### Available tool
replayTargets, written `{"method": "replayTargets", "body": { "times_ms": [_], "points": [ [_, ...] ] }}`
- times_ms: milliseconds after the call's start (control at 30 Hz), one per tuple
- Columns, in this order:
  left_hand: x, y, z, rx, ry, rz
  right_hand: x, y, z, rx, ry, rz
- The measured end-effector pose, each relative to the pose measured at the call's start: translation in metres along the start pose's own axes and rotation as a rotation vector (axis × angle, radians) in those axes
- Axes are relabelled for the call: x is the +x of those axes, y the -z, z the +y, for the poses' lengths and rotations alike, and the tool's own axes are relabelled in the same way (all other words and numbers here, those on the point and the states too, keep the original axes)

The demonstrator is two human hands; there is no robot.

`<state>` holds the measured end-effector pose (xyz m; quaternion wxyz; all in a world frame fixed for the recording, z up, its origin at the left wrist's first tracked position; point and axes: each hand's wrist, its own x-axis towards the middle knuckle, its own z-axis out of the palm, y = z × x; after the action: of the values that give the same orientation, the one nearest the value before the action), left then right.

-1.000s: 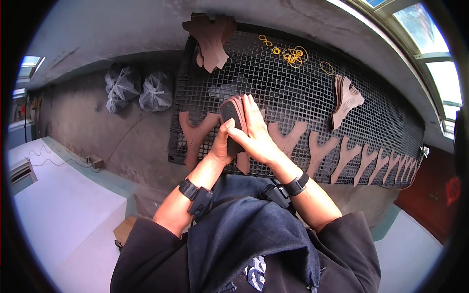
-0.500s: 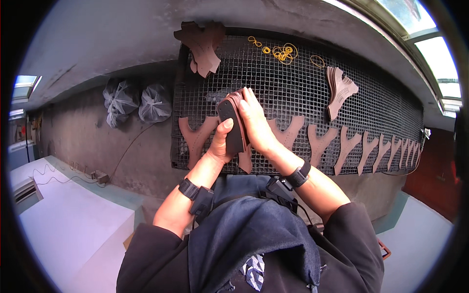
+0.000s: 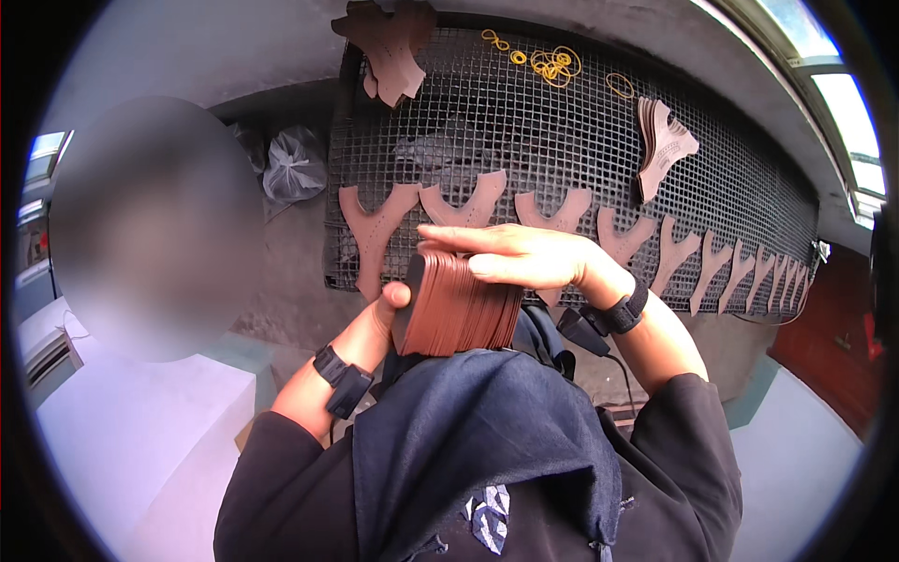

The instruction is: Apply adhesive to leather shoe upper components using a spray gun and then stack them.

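Note:
A thick stack of thin brown cut pieces (image 3: pixel 459 309) stands on edge close against my apron, with a dark piece on its left face. My left hand (image 3: pixel 393 298) holds the stack's left side. Its thumb shows, while the other fingers are hidden behind the stack. Over the top edges lies my right hand (image 3: pixel 515 255), its fingers stretched out flat and pointing left. Just beyond my hands, a row of brown Y-shaped pieces (image 3: pixel 552 214) lies on a black mesh rack (image 3: pixel 524 122).
Yellow rubber bands (image 3: pixel 556 66) lie along the rack's far side. Piles of Y-shaped pieces sit at its far left (image 3: pixel 386 51) and right of centre (image 3: pixel 665 147). A tied plastic bag (image 3: pixel 294 167) stands left of the rack. A large blurred patch covers the left.
The stack has come nearer my body and turned, so its layered edges show. My right hand has swung from its right side across its top. A blurred patch has appeared at left.

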<state>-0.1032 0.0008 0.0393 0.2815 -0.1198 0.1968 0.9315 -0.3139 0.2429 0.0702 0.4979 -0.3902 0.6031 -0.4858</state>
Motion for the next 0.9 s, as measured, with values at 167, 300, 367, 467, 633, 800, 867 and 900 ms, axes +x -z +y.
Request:
{"method": "replayTargets", "body": {
  "times_ms": [167,300,367,467,633,800,867,900],
  "points": [
    [-0.007,0.003,-0.009,-0.013,0.005,0.021,-0.004,0.002,0.023,0.072,0.131,0.226],
    [-0.014,0.002,-0.013,-0.010,0.008,0.033,-0.003,-0.009,0.006,-0.040,-0.040,-0.084],
    [-0.012,0.000,-0.015,-0.005,0.017,0.033,-0.009,0.002,0.015,0.068,0.060,0.184],
    [-0.012,0.000,-0.015,0.001,0.001,0.052,-0.007,-0.011,0.004,-0.304,-0.055,-0.053],
    [0.065,-0.011,-0.015,0.004,-0.013,0.072,-0.001,0.001,0.003,0.042,0.089,0.194],
    [-0.002,-0.005,-0.016,0.020,0.020,0.071,-0.013,-0.003,0.015,-0.148,-0.025,0.170],
    [-0.015,-0.004,-0.016,0.022,0.025,0.081,-0.012,-0.012,0.011,-0.172,-0.079,0.042],
    [0.072,-0.016,-0.020,0.022,-0.005,0.086,-0.005,-0.012,0.017,0.104,0.021,0.059]
  ]
}}
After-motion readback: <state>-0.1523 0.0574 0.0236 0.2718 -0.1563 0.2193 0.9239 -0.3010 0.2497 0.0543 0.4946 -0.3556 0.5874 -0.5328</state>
